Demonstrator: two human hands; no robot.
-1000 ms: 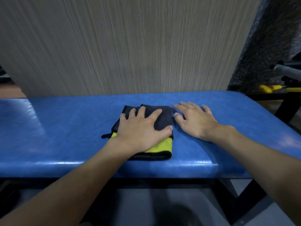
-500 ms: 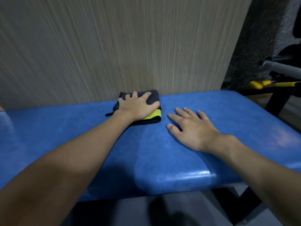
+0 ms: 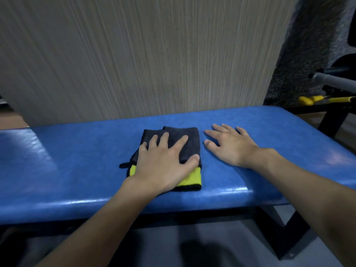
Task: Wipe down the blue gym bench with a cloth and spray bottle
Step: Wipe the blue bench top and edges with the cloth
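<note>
My left hand [image 3: 165, 162] lies flat on the folded cloth [image 3: 189, 139], fingers spread (yellow end toward the lower frame edge, long axis across the bench [image 3: 77, 160]), mid-frame. My right hand [image 3: 230, 145] rests flat just beside it, fingers splayed on the pad.

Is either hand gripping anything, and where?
Nothing gripped. Left hand presses flat on the folded grey and yellow cloth; right hand lies flat on the blue bench.
</note>
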